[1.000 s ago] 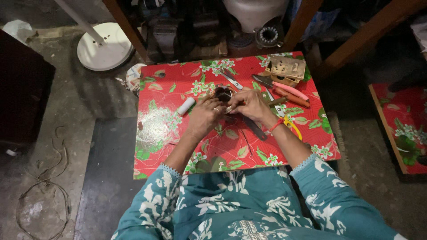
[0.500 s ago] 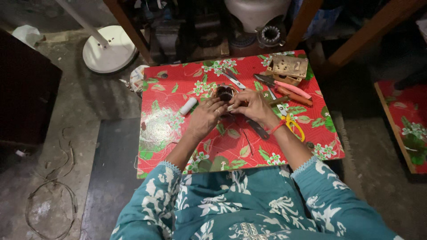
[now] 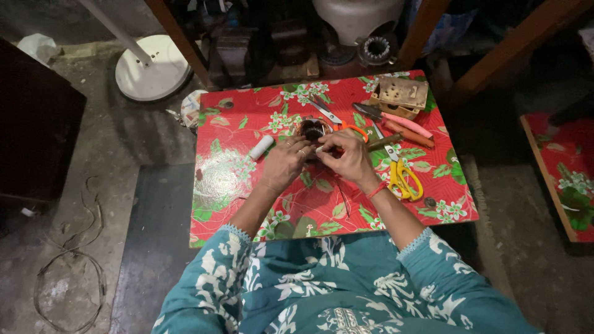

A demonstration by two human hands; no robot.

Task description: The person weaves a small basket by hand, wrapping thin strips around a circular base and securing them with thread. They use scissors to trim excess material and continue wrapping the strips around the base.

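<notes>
You are sitting at a low table (image 3: 235,179) covered in a red cloth with a leaf and flower print, and your two hands are meeting over its middle. Your left hand (image 3: 286,162) is curling around the near left side of a small round dark part (image 3: 313,130), its fingers bent in and touching it. Your right hand (image 3: 348,158) is closing in from the right, with the fingertips pressed together as if pinching something thin at the part's near edge; what exactly they are pinching is too small to tell. The round part is sitting just beyond both hands, between them and the far edge of the table, half hidden by your fingers. It is looking dark brown with a hollow centre and a coppery tint around the rim.

A thin wire (image 3: 342,199) is trailing from under your right hand toward you across the cloth. To the right of that hand, yellow-handled scissors (image 3: 401,175) are lying flat, well apart from the part. Beyond them, pink-handled pliers (image 3: 402,125) are lying at an angle beside a small wooden block (image 3: 401,96). Orange-handled scissors (image 3: 339,120) are lying just right of the part. A small white cylinder (image 3: 260,147) is lying just left of your left hand.
</notes>
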